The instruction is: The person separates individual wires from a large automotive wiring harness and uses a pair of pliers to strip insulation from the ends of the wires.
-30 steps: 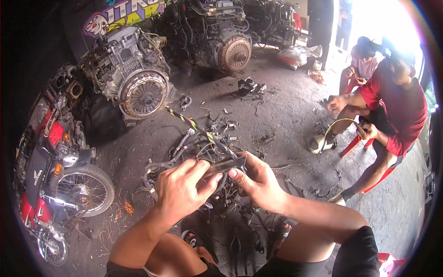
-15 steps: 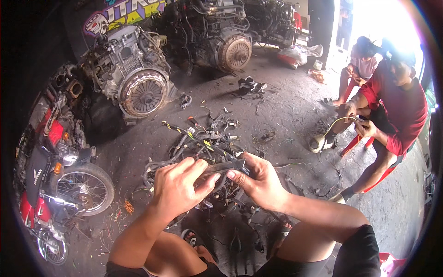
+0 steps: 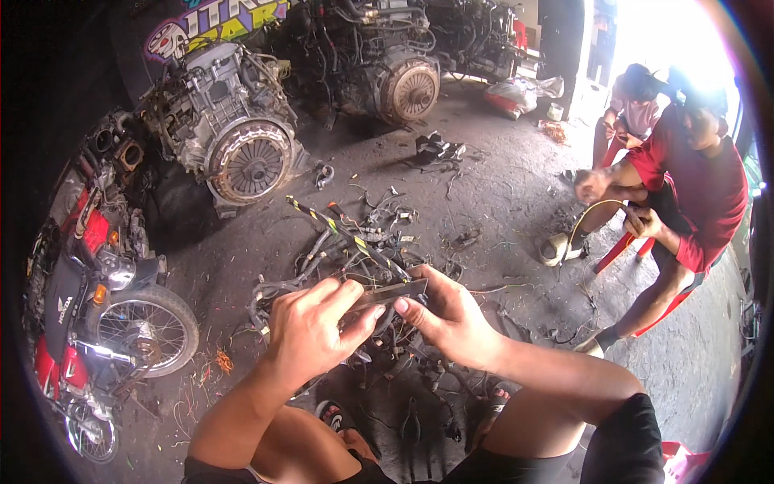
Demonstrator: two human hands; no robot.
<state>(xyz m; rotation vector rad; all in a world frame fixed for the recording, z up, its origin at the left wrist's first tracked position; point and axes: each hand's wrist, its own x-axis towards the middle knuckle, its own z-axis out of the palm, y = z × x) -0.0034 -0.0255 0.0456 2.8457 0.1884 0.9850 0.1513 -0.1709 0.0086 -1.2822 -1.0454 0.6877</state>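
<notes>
In front of me, a flat dark strip-like piece (image 3: pixel 389 295) is pinched between my two hands. Its kind is not clear. My left hand (image 3: pixel 313 327) holds one end, fingers curled and thumb along its lower edge. My right hand (image 3: pixel 450 316) grips the other end between thumb and fingers. A black-and-yellow striped length (image 3: pixel 343 231) slants from the far left toward my hands; my fingers hide where it ends. Below lies a tangled heap of wiring harness (image 3: pixel 387 343) with connectors, partly covered by my hands.
A pair of pliers (image 3: pixel 412 419) lies between my feet. Engines (image 3: pixel 251 161) stand along the back, and a red motorcycle (image 3: pixel 121 315) is at the left. At the right, a seated person in a red shirt (image 3: pixel 709 185) handles a yellow wire (image 3: pixel 582 216); another person sits behind.
The held piece has tilted, showing more of its flat face. The striped length has shifted slightly. The red-shirted person's hand has moved left along the wire.
</notes>
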